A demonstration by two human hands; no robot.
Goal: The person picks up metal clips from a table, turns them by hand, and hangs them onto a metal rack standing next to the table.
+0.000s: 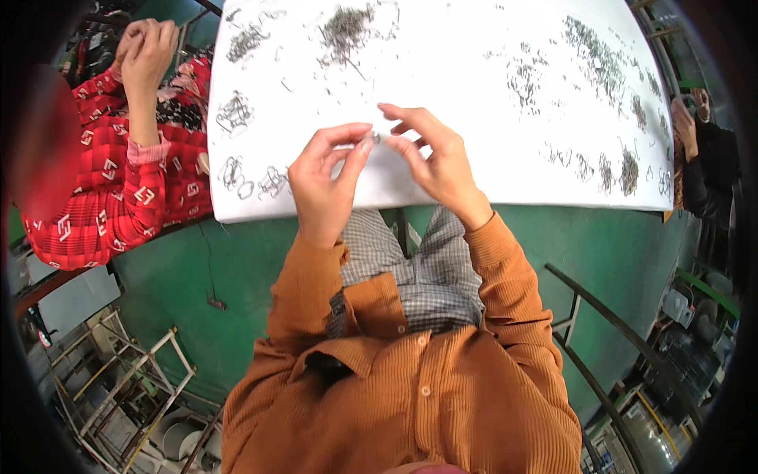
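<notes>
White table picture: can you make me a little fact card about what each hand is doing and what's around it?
Left hand: fingers pinching a small greyish piece
Right hand: fingers apart, close to that piece; I can't tell if they touch it
White tabletop: scattered with loose dark piles of small bits
Person at left: red patterned sleeves, hands raised close together
Person at right: dark sleeve, beside the table
Floor: green

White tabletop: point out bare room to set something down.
Free: between the big far heap and the scattered bits right of it, and between the right hand and the clumps farther right. Crowded: upper right and left edge.
</notes>
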